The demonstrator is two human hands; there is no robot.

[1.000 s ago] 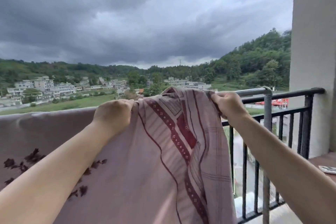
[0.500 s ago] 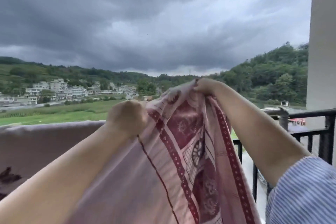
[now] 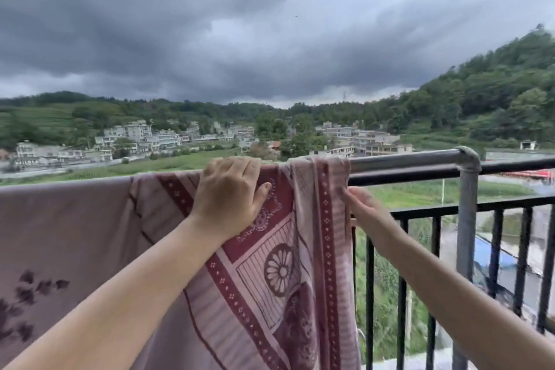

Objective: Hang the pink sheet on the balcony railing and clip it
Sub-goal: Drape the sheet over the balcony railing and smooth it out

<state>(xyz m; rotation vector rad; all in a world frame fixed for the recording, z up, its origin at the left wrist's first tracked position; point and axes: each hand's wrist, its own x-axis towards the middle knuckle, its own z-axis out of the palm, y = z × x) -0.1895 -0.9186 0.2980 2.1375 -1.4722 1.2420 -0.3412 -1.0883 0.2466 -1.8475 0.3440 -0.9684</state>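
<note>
The pink sheet (image 3: 303, 219), with dark red patterned borders and a plain pink part on the left, hangs over the balcony railing (image 3: 405, 161). My left hand (image 3: 228, 194) lies on top of the rail, fingers curled over the sheet and thumb pressed on its front. My right hand (image 3: 362, 207), blurred, pinches the sheet's right edge just below the top rail. No clip is in view.
To the right of the sheet the silver top rail and the black bars (image 3: 371, 294) stand bare, with a grey post (image 3: 467, 234) further right. Beyond the railing lie fields, houses and a wooded hill under dark clouds.
The sheet's right end, held up above the rail before, now lies draped over it. My right hand has dropped to the sheet's right edge; my left hand has settled on top of the rail.
</note>
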